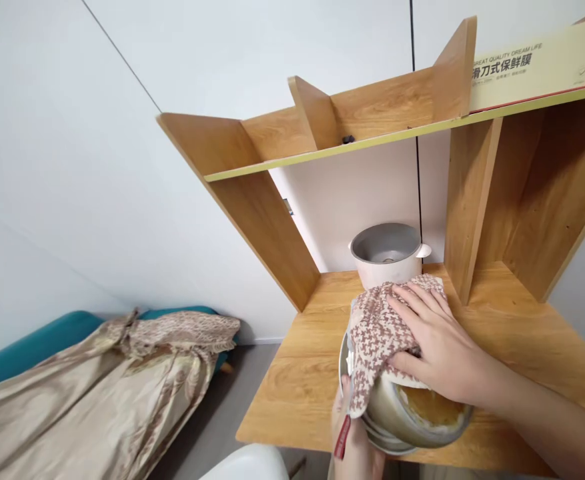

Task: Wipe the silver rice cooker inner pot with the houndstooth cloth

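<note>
Evidently right hand (435, 347) pressed checked cloth (379, 333) flat against metal bowl (407, 413); left hand (355, 443) gripped bowl from below, tilting it. Pot (387, 257) stood behind bowl.

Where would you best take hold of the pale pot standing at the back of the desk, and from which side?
Probably the pale pot is best gripped by its small side handle at the right rim, coming from above and the front: it stands upright and open, and the wooden divider crowds its right side.

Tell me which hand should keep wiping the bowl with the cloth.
Right, probably. The right hand lies flat on the patterned cloth over the metal bowl, while the left hand supports the bowl from below.
</note>
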`<act>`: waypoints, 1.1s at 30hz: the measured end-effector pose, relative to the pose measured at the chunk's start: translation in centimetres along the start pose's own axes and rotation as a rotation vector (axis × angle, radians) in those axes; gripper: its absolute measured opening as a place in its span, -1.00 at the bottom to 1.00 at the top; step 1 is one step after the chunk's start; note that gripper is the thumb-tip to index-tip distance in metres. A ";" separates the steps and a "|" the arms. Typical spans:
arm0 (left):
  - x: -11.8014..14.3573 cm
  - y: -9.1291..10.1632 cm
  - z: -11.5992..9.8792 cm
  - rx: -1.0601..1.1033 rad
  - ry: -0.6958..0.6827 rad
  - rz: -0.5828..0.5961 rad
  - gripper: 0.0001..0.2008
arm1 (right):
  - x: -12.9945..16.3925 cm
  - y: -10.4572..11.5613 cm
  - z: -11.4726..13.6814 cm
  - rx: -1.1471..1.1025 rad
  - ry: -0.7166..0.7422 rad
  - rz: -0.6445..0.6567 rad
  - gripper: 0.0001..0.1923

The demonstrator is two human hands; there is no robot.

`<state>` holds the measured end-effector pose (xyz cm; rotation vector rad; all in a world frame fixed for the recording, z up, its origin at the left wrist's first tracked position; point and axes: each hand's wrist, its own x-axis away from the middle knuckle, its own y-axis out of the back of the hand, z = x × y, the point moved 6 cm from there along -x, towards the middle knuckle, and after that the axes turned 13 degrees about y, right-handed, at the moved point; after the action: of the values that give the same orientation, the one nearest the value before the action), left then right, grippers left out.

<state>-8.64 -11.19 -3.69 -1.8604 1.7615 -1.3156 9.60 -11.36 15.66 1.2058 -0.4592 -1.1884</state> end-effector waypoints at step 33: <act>-6.4 2.5 -5.4 -1.393 -0.445 -0.192 -0.46 | -1.3 -3.8 -4.0 0.293 -0.188 0.231 -0.50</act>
<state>-13.37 -3.98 -5.16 -2.5942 2.4160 0.6226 10.56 -7.96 11.23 1.2533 -0.9143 -1.0625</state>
